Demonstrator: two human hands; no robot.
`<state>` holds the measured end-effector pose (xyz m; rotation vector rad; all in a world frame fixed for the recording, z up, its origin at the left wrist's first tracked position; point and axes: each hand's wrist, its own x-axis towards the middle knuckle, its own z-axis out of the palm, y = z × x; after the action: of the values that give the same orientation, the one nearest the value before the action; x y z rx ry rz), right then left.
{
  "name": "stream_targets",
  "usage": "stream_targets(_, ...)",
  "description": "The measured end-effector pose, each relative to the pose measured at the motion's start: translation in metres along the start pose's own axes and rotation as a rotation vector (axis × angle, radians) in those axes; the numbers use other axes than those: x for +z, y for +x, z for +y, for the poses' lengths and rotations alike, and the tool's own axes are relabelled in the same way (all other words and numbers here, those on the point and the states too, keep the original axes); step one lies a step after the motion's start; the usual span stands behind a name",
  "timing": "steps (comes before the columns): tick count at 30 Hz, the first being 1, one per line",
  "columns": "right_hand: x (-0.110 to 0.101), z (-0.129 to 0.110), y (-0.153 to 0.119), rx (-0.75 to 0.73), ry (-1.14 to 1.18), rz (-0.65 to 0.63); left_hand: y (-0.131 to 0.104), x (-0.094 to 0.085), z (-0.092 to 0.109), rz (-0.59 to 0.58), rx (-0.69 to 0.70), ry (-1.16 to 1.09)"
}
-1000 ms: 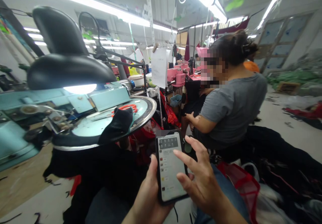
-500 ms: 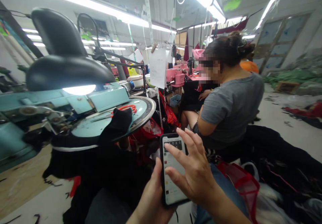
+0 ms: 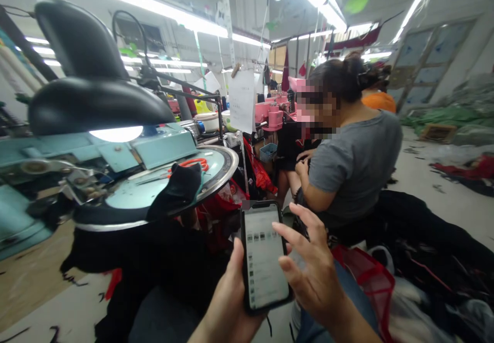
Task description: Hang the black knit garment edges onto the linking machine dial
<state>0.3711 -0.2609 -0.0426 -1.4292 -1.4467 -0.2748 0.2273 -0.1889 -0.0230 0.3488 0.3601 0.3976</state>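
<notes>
A smartphone [image 3: 266, 266] in a dark case is held upright, its lit screen showing a list with a row of small icons. My left hand [image 3: 233, 291] wraps round its lower left side, thumb along the edge. Over the right side of the screen hovers my right hand [image 3: 314, 266], fingers spread and holding nothing; whether the index fingertip touches the glass I cannot tell. To the left is a round machine table [image 3: 135, 196] in pale teal, carrying orange-handled scissors [image 3: 196, 164] and a piece of black fabric [image 3: 179, 183].
A black lamp [image 3: 96, 101] overhangs the machine. At the right sits a co-worker in a grey T-shirt [image 3: 355, 163]. A red mesh bag [image 3: 366, 276] and dark fabric [image 3: 417, 224] lie on the right. A paper sheet [image 3: 242, 101] hangs ahead, near pink machines [image 3: 272, 116].
My right hand has shifted right, off the left part of the screen, and the screen content differs. The phone has moved slightly left. The co-worker's hands have come lower and closer together.
</notes>
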Motion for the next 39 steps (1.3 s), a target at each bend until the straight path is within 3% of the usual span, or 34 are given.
stream_targets(19,0.002,-0.006,0.005,-0.108,-0.067,-0.056,0.000,0.007,-0.003,0.145,0.026,0.019)
stream_targets(34,-0.001,-0.005,-0.003,-0.147,-0.032,-0.087,-0.001,0.001,-0.002,0.019,0.025,0.032)
stream_targets(39,-0.011,-0.002,-0.007,-0.132,0.053,0.025,-0.002,0.000,0.001,-0.032,0.018,0.040)
